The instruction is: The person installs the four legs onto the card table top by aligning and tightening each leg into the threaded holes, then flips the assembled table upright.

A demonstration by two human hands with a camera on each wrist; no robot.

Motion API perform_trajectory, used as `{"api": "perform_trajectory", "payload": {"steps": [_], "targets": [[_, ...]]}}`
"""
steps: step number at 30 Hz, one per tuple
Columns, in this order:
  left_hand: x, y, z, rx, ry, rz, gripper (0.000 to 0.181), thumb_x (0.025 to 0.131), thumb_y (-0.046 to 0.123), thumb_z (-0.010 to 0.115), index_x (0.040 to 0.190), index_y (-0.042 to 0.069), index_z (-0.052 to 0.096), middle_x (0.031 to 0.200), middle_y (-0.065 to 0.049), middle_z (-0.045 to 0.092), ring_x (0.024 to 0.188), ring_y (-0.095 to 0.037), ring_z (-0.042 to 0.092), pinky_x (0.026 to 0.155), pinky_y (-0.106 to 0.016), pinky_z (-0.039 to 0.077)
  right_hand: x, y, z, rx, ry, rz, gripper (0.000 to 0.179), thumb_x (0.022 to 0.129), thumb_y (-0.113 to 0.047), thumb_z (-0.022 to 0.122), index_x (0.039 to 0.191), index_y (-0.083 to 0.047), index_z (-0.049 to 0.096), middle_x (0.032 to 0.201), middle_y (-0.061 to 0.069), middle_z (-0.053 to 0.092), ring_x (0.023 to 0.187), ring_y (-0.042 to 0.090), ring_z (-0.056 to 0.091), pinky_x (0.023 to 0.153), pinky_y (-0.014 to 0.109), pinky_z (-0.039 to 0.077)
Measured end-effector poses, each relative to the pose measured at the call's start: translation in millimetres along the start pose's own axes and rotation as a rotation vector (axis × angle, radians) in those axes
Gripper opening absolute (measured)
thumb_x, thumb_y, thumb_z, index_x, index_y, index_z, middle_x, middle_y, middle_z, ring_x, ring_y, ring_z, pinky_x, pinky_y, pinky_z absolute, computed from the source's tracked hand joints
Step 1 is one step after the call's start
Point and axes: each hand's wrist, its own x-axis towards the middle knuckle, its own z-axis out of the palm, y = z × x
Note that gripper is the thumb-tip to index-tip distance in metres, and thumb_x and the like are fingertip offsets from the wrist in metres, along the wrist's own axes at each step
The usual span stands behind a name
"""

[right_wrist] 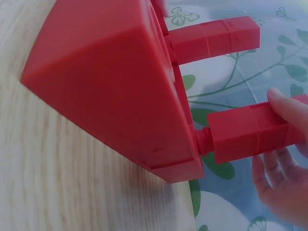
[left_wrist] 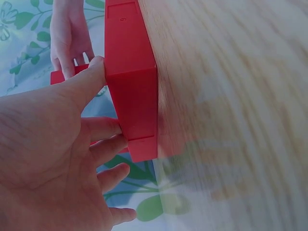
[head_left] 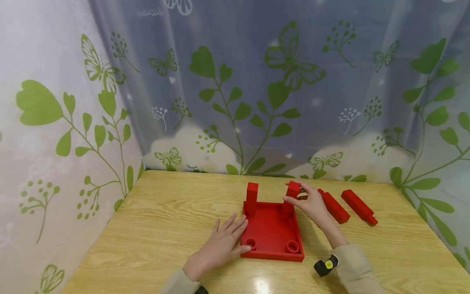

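A red square tray-like panel (head_left: pixel 269 232) with raised walls lies on the table, round sockets (head_left: pixel 292 246) showing at its near corners. My right hand (head_left: pixel 313 205) pinches the upper part of a red square leg (head_left: pixel 287 207) between thumb and fingers, over the far right corner. In the right wrist view, that leg's narrow threaded end (right_wrist: pixel 205 140) meets the panel, part of it still visible. Another leg (head_left: pixel 251 200) stands upright at the far left corner. My left hand (head_left: pixel 222 243) rests with fairly straight fingers against the panel's left wall, its thumb over the near left corner.
Two more red legs with narrow ends, one (head_left: pixel 334 207) nearer the panel and one (head_left: pixel 358 205) farther right, lie on the wooden table (head_left: pixel 165 212). A printed curtain (head_left: pixel 235 102) hangs behind the table's far edge and along both sides.
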Motion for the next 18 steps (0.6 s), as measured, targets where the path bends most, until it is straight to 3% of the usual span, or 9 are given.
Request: {"api": "perform_trajectory", "payload": {"steps": [4, 10, 16, 18], "targets": [[0.1, 0.2, -0.3, 0.006, 0.001, 0.000, 0.074, 0.100, 0.047, 0.059, 0.157, 0.005, 0.037, 0.165, -0.007, 0.032, 0.154, -0.036, 0.020, 0.116, -0.072, 0.015, -0.8, 0.8, -2.7, 0.036, -0.048, -0.010, 0.050, 0.092, -0.022, 0.077, 0.138, -0.010, 0.061, 0.133, 0.014, 0.061, 0.117, 0.033, 0.058, 0.095, 0.044, 0.053], [0.6, 0.0, 0.2, 0.009, 0.001, 0.000, 0.074, 0.100, 0.047, 0.059, 0.157, 0.005, 0.037, 0.165, -0.007, 0.032, 0.154, -0.036, 0.020, 0.115, -0.072, 0.015, -1.0, 5.2, -17.3, 0.190, -0.266, -0.103, 0.059, 0.095, -0.010, 0.071, 0.149, -0.014, 0.048, 0.148, 0.016, 0.053, 0.130, 0.030, 0.056, 0.096, 0.029, 0.053], [0.6, -0.9, 0.9, 0.000, -0.005, -0.002, 0.075, 0.100, 0.048, 0.058, 0.157, 0.005, 0.036, 0.165, -0.007, 0.031, 0.154, -0.035, 0.019, 0.116, -0.071, 0.015, 1.0, 13.2, -28.8, 0.254, -0.407, -0.176, 0.071, 0.095, -0.001, 0.067, 0.158, -0.008, 0.033, 0.155, 0.024, 0.042, 0.135, 0.004, 0.049, 0.096, 0.025, 0.052], [0.9, -1.3, 1.2, -0.001, -0.003, 0.000, 0.075, 0.100, 0.048, 0.058, 0.157, 0.005, 0.036, 0.165, -0.007, 0.031, 0.154, -0.035, 0.019, 0.116, -0.071, 0.015, 1.1, 13.7, -30.0, 0.279, -0.430, -0.175, 0.072, 0.095, 0.000, 0.067, 0.158, -0.006, 0.032, 0.154, 0.026, 0.042, 0.133, 0.000, 0.051, 0.097, 0.026, 0.053]]}}
